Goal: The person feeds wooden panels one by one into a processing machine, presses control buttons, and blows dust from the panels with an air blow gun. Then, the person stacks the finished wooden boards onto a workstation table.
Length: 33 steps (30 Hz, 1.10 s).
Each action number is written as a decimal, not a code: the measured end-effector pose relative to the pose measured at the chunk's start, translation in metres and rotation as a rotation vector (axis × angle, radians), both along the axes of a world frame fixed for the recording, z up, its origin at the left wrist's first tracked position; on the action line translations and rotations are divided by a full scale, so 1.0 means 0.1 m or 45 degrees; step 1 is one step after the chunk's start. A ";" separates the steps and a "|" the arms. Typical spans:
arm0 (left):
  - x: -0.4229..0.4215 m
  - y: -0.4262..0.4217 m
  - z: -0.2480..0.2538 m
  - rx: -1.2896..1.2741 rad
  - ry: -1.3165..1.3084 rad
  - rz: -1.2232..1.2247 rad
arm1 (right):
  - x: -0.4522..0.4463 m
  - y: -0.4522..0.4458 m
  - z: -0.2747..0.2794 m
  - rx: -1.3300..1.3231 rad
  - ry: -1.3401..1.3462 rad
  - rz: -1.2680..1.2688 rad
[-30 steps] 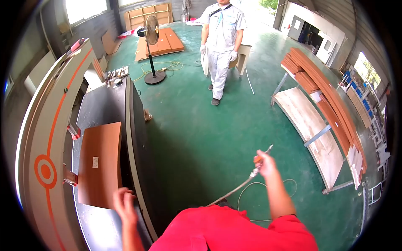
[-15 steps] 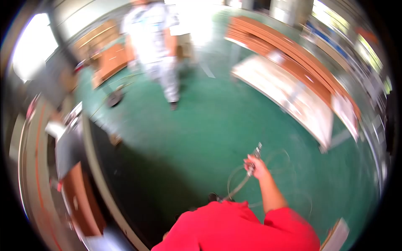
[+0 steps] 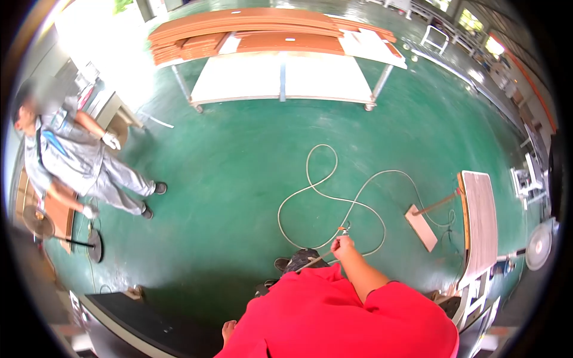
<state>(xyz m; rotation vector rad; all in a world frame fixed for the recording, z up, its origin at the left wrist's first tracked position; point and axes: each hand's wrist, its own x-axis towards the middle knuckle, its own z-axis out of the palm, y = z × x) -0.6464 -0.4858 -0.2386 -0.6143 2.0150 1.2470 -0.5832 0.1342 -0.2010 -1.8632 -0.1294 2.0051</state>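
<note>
My right hand is closed around what looks like a small metal air gun, held out low in front of me. Its silver and orange end shows past my fingers; the grip is hidden by the hand. A pale air hose lies in wide loops on the floor around the hand, and one length runs back under it toward my feet. Beside my red shirt, my left hand hangs low. Only part of it shows, and its fingers are mostly hidden.
Ahead, a wheeled table carries stacked orange-brown panels. On the left stands a person in grey near a pedestal fan. A wood-topped stand and a small board are at right. A dark-topped bench is close at lower left.
My view has swung right, so the panel table is now straight ahead and the person appears farther left. My right hand still grips the air gun, and more of the looped hose shows.
</note>
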 end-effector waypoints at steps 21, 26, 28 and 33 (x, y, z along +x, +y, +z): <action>-1.78 4.98 1.39 0.072 -0.110 -0.047 | -1.37 3.04 0.54 0.218 0.364 0.314; -2.78 7.29 1.98 0.510 0.081 -0.401 | -2.49 3.50 1.50 0.428 0.411 0.780; -3.15 7.96 2.28 0.663 0.097 -0.452 | -2.85 3.39 1.76 0.468 0.477 1.006; -4.13 8.96 2.33 0.873 0.044 -0.204 | -3.64 3.58 1.97 0.696 0.709 1.575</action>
